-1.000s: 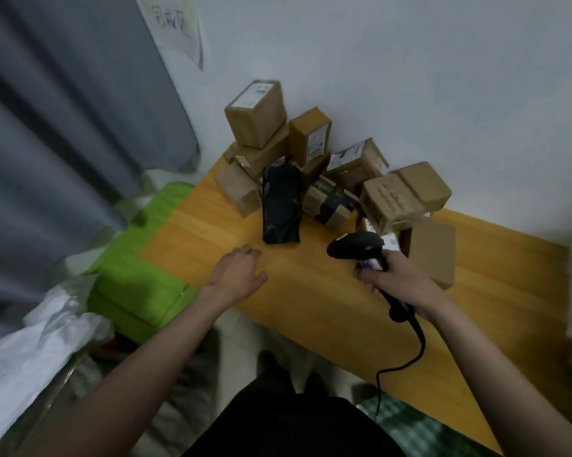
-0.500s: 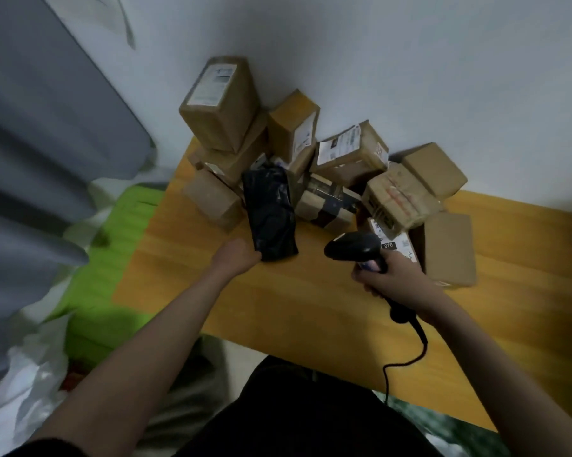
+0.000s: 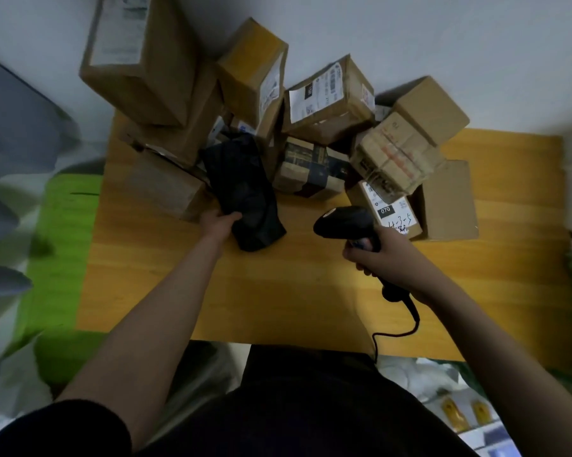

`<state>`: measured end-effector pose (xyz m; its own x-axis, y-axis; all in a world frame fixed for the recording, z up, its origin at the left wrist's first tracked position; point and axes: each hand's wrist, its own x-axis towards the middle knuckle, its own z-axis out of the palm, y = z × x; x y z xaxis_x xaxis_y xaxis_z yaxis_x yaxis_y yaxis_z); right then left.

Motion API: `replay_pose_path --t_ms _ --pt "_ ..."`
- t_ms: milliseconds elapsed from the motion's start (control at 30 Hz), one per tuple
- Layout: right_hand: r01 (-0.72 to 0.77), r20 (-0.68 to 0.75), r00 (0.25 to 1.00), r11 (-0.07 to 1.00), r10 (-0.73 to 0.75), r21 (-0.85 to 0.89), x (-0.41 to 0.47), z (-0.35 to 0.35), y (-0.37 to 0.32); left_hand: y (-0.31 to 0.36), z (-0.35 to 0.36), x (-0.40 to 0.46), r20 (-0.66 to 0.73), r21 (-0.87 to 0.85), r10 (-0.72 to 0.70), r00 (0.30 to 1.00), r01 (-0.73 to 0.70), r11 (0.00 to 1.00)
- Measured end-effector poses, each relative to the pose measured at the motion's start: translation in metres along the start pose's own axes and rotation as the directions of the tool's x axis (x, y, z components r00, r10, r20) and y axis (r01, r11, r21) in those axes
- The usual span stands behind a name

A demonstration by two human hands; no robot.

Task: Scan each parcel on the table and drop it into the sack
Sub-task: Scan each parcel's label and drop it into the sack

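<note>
Several cardboard parcels [image 3: 327, 97] are piled against the wall at the far side of the wooden table [image 3: 278, 291]. A black plastic-wrapped parcel [image 3: 245, 189] lies in front of the pile. My left hand [image 3: 219, 222] grips its near left edge, thumb on top. My right hand [image 3: 377, 255] holds a black corded barcode scanner [image 3: 344, 221] by the handle, its head pointing left, just right of the black parcel. A small box with a white label marked 070 [image 3: 390, 212] lies right behind the scanner.
A green sack [image 3: 63, 245] sits on the floor left of the table, with white plastic [image 3: 11, 374] near it. The scanner cord [image 3: 400, 328] hangs over the table's near edge. Grey curtain fills the left side. Packets lie on the floor at the lower right.
My left hand has moved forward from the bare tabletop to the black parcel and taken hold of its edge. The view has closed in on the pile. The scanner hand stays put.
</note>
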<state>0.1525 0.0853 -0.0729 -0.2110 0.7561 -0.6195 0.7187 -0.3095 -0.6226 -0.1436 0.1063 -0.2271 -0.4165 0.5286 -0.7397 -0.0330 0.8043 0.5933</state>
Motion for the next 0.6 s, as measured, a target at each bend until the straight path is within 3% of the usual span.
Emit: replay_pose_path --t_ms 100,167,267,333,433,500,600 --pt "-0.018 0.008 1.000 0.999 0.018 0.032 0.001 -0.001 0.001 -0.007 -0.006 -0.010 -0.029 0.068 0.067 0.997 -0.065 0.996" --pt "-0.034 0.020 0.999 0.997 0.033 0.065 0.002 -0.002 0.001 -0.013 -0.016 -0.021 -0.047 0.221 0.205 0.978 -0.190 0.957" --pt "-0.039 0.028 0.999 0.996 0.037 0.081 0.003 -0.001 0.003 -0.025 -0.029 -0.042 -0.035 0.524 0.501 0.865 -0.411 0.746" --pt "-0.042 0.038 0.999 0.996 0.039 0.079 0.005 0.003 0.005 -0.041 -0.028 -0.050 0.089 0.621 0.598 0.797 -0.514 0.592" --pt "-0.043 0.063 0.997 0.998 0.040 0.055 0.009 0.010 0.005 -0.070 -0.018 -0.053 0.330 0.714 0.490 0.807 -0.553 0.429" --pt "-0.040 0.079 0.996 0.998 0.036 0.044 0.011 0.014 0.004 -0.086 -0.018 -0.049 0.329 0.735 0.390 0.860 -0.493 0.466" --pt "-0.034 0.085 0.996 0.999 0.031 0.028 0.013 0.018 0.004 -0.099 -0.028 -0.038 0.243 0.730 0.383 0.891 -0.428 0.532"
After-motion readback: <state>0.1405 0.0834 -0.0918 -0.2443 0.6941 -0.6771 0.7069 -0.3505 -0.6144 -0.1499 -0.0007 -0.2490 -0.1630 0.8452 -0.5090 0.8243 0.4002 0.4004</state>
